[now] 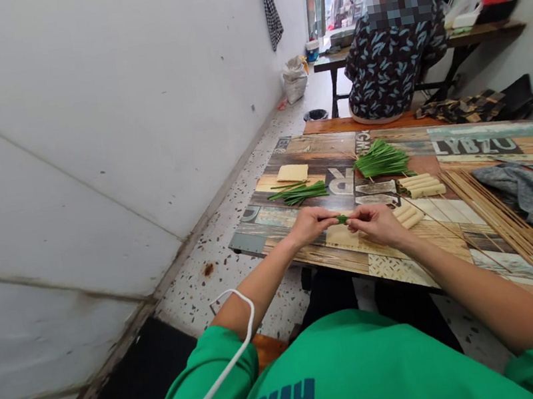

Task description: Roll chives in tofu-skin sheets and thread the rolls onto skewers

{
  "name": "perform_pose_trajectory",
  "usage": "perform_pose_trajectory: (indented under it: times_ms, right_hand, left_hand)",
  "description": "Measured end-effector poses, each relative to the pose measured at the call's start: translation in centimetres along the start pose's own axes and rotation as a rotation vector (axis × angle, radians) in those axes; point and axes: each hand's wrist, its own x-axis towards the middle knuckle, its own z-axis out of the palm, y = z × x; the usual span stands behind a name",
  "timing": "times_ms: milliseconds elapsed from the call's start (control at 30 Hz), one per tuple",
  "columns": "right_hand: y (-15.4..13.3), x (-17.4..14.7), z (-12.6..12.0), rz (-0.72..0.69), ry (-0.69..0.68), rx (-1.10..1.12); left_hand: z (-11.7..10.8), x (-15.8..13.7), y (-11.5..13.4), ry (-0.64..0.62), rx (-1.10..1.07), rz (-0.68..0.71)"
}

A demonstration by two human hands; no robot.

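Between my left hand (315, 224) and my right hand (375, 221) is a short bundle of chives (341, 219), pinched at both ends. Both hands are closed, fingertips together. Below them lies a pale yellow sheet, like tofu skin (339, 238), partly covered by my hands. Just right of my right hand are pale rolls (411, 217), partly hidden by it, and a second group of rolls (421, 186) with green ends showing. A small pile of cut chives (302, 192) lies beyond my left hand, near a square pale sheet (293, 173).
A larger heap of chives (381, 159) lies farther back on the patterned table (309, 147). Long bamboo skewers (502, 216) spread on the right beside a grey cloth (530, 188). A person (388, 59) sits beyond on a bench (330, 126), back turned. A white wall (82, 121) runs along the left.
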Motion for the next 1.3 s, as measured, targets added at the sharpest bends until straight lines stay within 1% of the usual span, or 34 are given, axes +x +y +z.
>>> perform_pose_trajectory:
  times_ms: [67,133,167,233,333,433,533,600,667,733,833,933,1000,1067,1167,1300]
  right_hand:
    - [1.4,-1.2,0.5,-0.105,0.07,-0.143]
    - [2.2,-2.1,0.8,-0.217,0.093,-0.285]
    - [2.3,-2.4,0.8,-0.258,0.088,-0.345]
    - [2.4,-2.7,0.7,-0.289,0.076,-0.44]
    - [2.1,-2.7,0.5,-0.25,0.058,-0.493]
    - [1.9,-2.4,0.2,-0.227,-0.034,-0.5]
    - [1.6,-2.1,-0.1,-0.195,-0.122,-0.498]
    - [1.4,-2.0,-0.2,-0.203,-0.14,-0.505]
    - [1.1,-2.1,-0.2,-0.265,-0.129,-0.55]
    - [1.1,-2.2,-0.1,-0.364,-0.113,-0.619]
    - [1.4,-2.6,0.2,-0.506,-0.111,-0.736]
    - [1.7,-2.9,0.3,-0.605,-0.125,-0.894]
    - [1.7,-3.0,0.2,-0.671,-0.163,-0.999]
    - [1.5,-2.9,0.2,-0.734,-0.215,-1.073]
    - [1.4,-2.6,0.4,-0.774,-0.257,-1.156]
    - [1.4,-2.3,0.6,-0.76,-0.303,-1.233]
  left_hand:
    - [0.8,-0.9,-0.9,-0.015,0.129,0.143]
    - [1.3,-1.4,-1.4,-0.081,0.263,0.275]
    - [1.5,-1.5,-1.6,-0.108,0.312,0.321]
    - [1.8,-1.6,-1.9,-0.118,0.36,0.367]
    - [2.0,-1.5,-2.1,-0.097,0.355,0.38]
    - [1.9,-1.5,-2.2,-0.105,0.303,0.373]
    - [1.6,-1.6,-2.2,-0.135,0.243,0.335]
    - [1.3,-1.5,-2.1,-0.158,0.218,0.303]
    - [1.1,-1.5,-2.1,-0.163,0.203,0.273]
    - [1.0,-1.5,-2.0,-0.153,0.213,0.251]
    - [1.0,-1.6,-1.8,-0.164,0.339,0.251]
    - [1.0,-1.7,-1.4,-0.272,0.529,0.306]
    - [0.8,-1.7,-1.0,-0.351,0.638,0.35]
    - [0.6,-1.7,-0.4,-0.399,0.724,0.388]
    - [0.1,-1.6,0.4,-0.425,0.82,0.442]
    - [-0.4,-1.5,1.0,-0.429,0.851,0.519]
